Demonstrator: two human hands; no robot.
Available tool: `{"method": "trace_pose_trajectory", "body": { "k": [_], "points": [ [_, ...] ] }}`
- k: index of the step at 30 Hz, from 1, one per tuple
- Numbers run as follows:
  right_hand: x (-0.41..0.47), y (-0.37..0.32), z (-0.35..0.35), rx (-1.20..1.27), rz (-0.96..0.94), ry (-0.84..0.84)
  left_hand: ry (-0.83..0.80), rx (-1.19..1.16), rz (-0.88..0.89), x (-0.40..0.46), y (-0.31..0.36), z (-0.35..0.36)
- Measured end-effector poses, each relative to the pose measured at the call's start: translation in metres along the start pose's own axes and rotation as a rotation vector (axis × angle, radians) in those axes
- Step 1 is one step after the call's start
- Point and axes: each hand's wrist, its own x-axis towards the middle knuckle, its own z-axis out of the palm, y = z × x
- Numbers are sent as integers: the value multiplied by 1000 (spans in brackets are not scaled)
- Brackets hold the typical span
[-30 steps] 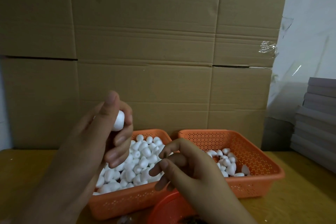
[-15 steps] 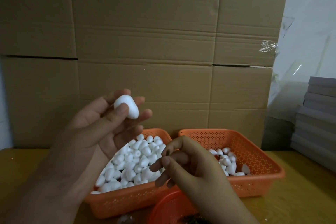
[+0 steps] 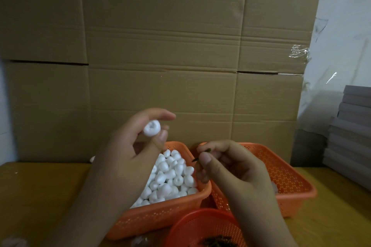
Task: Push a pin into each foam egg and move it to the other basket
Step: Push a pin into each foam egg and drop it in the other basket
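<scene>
My left hand pinches a white foam egg between thumb and fingertips, its dimpled end turned toward me, raised above the left orange basket. That basket is heaped with several white foam eggs. My right hand pinches a thin dark pin between thumb and forefinger, its tip pointing left, a little below and right of the held egg. The right orange basket lies mostly behind my right hand; its contents are hidden.
A small round red basket with dark pins sits at the near edge. Stacked cardboard boxes form a wall behind the baskets. Grey flat boxes are piled at the right. One loose egg lies on the wooden table.
My left hand turned the egg so its dimpled end faces me. My right hand rose from the red basket, now with a pin showing between thumb and forefinger.
</scene>
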Motion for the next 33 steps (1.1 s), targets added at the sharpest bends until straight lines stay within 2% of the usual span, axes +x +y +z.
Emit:
{"method": "trace_pose_trajectory", "body": {
  "k": [2, 6, 9, 14, 16, 19, 23, 27, 33],
  "points": [
    [0, -2, 0, 40, 1, 5, -36, -62, 10, -1, 0, 4],
    [-1, -3, 2, 96, 32, 14, -94, -335, -37, -2, 0, 9],
    [-1, -5, 3, 110, 28, 16, -89, -374, -66, -4, 3, 10],
    [-3, -9, 3, 147, 36, 2, -39, -392, -239, -4, -3, 10],
    [-3, -11, 4, 178, 45, -17, -51, -491, -301, -2, -5, 10],
    [-5, -12, 6, 202, 35, -40, -111, -681, -375, -2, -3, 14],
    [-5, -14, 6, 205, -16, -9, -246, -823, -416, -7, 0, 20],
    [-4, -15, 4, 183, -70, 68, -245, -749, -330, -7, 4, 21],
    [-4, -15, 1, 197, -87, 74, -342, -328, -87, -9, 6, 23]
  ]
}}
